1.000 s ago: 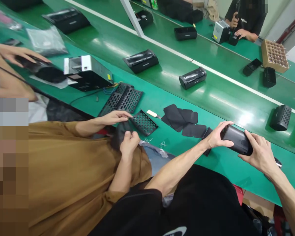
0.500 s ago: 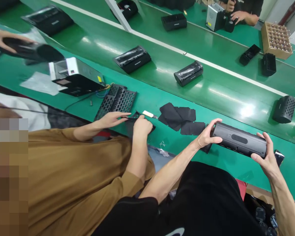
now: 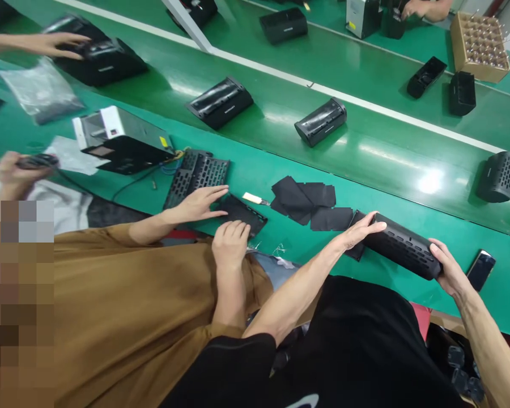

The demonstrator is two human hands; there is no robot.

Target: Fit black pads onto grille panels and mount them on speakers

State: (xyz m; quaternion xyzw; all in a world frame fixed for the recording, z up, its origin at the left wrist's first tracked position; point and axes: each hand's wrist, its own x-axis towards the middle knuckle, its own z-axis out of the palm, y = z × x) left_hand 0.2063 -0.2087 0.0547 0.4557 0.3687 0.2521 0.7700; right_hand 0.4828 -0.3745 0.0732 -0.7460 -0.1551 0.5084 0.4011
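I hold a long black speaker housing point(image 3: 402, 249) with a perforated grille side facing up, low over the green table edge point(image 3: 391, 283). My left hand point(image 3: 357, 232) grips its left end and my right hand point(image 3: 446, 269) cups its right end. Just left of my left hand lie several black fabric pieces point(image 3: 310, 201). A phone point(image 3: 481, 269) lies on the table right of my right hand.
A co-worker in a brown shirt at my left presses both hands point(image 3: 215, 218) on a black grille panel point(image 3: 242, 211). More grilles point(image 3: 198, 173) and a small blade point(image 3: 255, 198) lie nearby. Black housings point(image 3: 321, 122) ride the green conveyor point(image 3: 365, 147). A cardboard tray point(image 3: 478, 42) stands far right.
I have rolled the housing so its perforated grille faces up and lowered it slightly toward the table. The co-worker's hands flattened onto the grille panel. Another person's hand reached a housing at far left.
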